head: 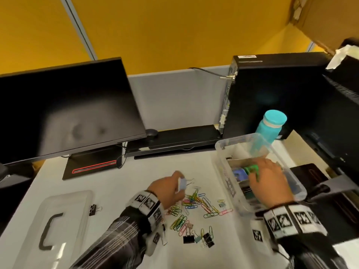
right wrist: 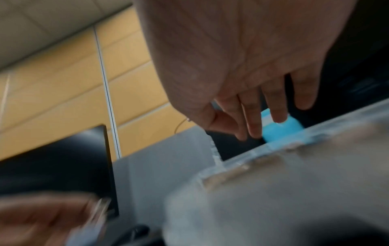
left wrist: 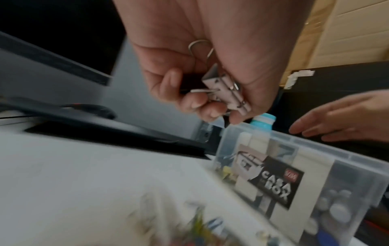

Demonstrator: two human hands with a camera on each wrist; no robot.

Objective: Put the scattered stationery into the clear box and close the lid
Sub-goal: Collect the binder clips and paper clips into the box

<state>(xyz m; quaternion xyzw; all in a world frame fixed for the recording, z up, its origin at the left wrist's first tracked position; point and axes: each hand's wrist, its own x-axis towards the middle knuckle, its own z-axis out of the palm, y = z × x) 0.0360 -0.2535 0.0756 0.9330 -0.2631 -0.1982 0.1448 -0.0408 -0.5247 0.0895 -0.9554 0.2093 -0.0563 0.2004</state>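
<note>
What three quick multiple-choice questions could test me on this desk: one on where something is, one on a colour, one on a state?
1. Where is the lid?
A. on the clear box
B. flat on the table left of the paper clips
C. leaning on the monitor

2. What colour is the bottle behind the clear box?
A. red
B. turquoise
C. black

3. What is the left hand doing?
A. pinching a binder clip
B. lying flat on the table
C. gripping the bottle

Answers: 1 B, it lies by the paper clips; 2 B, turquoise body and cap; 3 A, the left wrist view shows fingers round the clip.
</note>
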